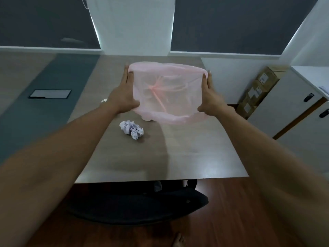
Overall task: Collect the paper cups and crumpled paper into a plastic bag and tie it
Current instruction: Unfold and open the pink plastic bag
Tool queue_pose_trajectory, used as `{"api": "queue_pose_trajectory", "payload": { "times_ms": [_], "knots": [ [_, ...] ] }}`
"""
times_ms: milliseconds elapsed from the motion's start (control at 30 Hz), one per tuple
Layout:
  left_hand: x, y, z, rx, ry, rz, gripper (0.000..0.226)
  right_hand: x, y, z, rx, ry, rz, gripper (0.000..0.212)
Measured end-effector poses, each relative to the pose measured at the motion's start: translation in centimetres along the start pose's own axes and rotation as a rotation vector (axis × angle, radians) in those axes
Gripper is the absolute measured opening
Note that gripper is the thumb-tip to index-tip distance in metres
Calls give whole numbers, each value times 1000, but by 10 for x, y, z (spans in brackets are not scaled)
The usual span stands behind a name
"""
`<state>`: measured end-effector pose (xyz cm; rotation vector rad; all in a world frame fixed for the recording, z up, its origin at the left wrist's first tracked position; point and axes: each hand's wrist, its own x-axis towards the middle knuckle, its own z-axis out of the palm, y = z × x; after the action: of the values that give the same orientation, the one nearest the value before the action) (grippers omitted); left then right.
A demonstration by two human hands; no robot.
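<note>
**Bag held open, paper not yet in**

I had the plastic bag [167, 93] stretched open above the table [187, 157], my left hand [122, 98] and right hand [210, 100] each gripping a side. Thin film could slip or tear, I judged. Crumpled paper [131, 130] lay just beside it; a pale shape underneath, perhaps a cup. Open tabletop nearer me, the edge well clear.
</note>
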<state>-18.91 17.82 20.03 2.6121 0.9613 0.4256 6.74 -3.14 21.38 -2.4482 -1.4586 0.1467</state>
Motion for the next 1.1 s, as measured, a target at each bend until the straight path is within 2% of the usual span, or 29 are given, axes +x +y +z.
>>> {"api": "queue_pose_trajectory", "payload": {
  "times_ms": [233,433,533,700,800,933,1000,1033,1100],
  "knots": [
    [-31,-44,-52,112,487,-176,90,59,-82,37,127,-4,-173,128],
    [-72,-111,-95,174,694,-332,84,84,-191,98,180,-41,-315,125],
    [-89,-151,-114,197,676,-388,81,89,-244,136,202,-89,-332,123],
    [-124,-240,-126,273,592,-330,80,95,-321,210,226,-234,-324,115],
    [-138,-281,-121,288,489,-300,78,97,-346,250,296,-298,-286,112],
    [-145,-316,-96,297,335,-348,75,98,-353,288,341,-407,-193,103],
    [-148,-327,-79,274,252,-355,69,103,-347,304,443,-430,-174,81],
    [-149,-333,-71,262,223,-349,66,106,-343,311,521,-376,-138,60],
    [-150,-342,-57,242,196,-331,61,114,-340,321,675,-155,48,25]
  ]
}}
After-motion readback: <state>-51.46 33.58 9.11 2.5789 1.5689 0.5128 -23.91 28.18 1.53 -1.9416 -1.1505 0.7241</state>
